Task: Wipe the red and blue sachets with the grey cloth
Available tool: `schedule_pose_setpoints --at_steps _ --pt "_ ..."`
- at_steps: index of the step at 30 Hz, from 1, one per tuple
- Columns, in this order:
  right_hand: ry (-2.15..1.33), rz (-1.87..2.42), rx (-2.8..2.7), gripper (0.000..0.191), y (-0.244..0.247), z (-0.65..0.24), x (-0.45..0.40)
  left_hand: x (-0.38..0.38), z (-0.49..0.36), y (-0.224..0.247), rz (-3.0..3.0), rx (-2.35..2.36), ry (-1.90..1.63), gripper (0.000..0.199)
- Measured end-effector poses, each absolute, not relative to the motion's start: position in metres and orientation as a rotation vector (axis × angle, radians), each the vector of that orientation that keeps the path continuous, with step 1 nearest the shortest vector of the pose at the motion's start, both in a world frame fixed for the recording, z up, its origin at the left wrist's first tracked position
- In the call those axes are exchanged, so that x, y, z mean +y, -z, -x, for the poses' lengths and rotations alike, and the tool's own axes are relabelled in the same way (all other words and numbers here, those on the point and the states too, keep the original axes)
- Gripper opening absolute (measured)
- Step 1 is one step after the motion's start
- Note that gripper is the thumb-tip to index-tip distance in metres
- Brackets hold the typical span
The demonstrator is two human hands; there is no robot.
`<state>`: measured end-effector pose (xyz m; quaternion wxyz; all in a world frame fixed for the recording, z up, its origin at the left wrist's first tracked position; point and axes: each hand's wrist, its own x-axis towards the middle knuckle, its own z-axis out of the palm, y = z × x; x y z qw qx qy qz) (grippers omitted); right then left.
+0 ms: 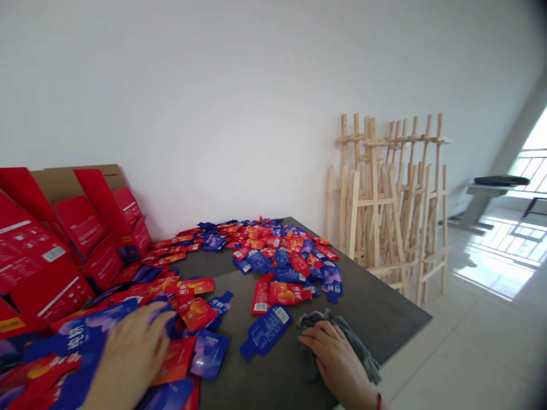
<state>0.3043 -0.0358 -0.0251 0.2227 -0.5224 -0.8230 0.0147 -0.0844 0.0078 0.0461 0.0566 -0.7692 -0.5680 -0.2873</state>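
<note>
At the lower left, my left hand (137, 344) reaches over a heap of flat red and blue sachets, beside a blue sachet (209, 354) and a red sachet (197, 313). Motion blurs its curled fingers, so whether they hold a sachet cannot be made out. My right hand (337, 356) presses on a crumpled grey-green cloth (356, 344) near the table's right edge, fingers bent over it. A single blue sachet (267, 330) lies face down between my two hands.
A larger pile of sachets (286, 250) covers the far part of the dark table (239, 307). Open red cardboard boxes (38, 250) stand at the left. Wooden easels (376, 199) lean together past the right edge. A white wall (239, 114) closes the back.
</note>
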Motion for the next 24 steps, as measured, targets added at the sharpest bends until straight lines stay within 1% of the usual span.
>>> schedule_pose_setpoints --at_steps 3,6,10,14,16,18,21,24 --pt "-0.059 1.437 -2.301 0.050 0.026 -0.307 -0.035 0.007 0.000 -0.031 2.587 -1.529 0.580 0.023" --pt "-0.055 1.440 -2.322 0.052 0.030 -0.310 -0.032 0.002 -0.056 -0.020 2.718 -1.519 0.268 0.030" --pt "-0.078 1.459 -2.329 0.050 0.034 -0.313 -0.030 0.002 -0.075 -0.009 2.642 -1.532 -0.066 0.032" --pt "-0.089 1.468 -2.313 0.050 0.037 -0.313 -0.029 0.009 -0.069 -0.010 2.630 -1.493 -0.152 0.035" --pt "-0.086 1.457 -2.299 0.051 0.038 -0.314 -0.029 0.010 -0.066 -0.016 2.695 -1.524 -0.073 0.031" --pt "-0.078 1.447 -2.266 0.053 0.041 -0.314 -0.030 0.009 -0.063 -0.020 2.797 -1.657 0.169 0.025" --pt "-0.049 1.448 -2.173 0.055 0.045 -0.315 -0.032 0.007 -0.061 -0.014 3.077 -2.060 0.616 0.027" --pt "-0.043 1.465 -2.078 0.054 0.044 -0.316 -0.035 0.011 -0.061 0.004 3.363 -2.490 0.891 0.031"
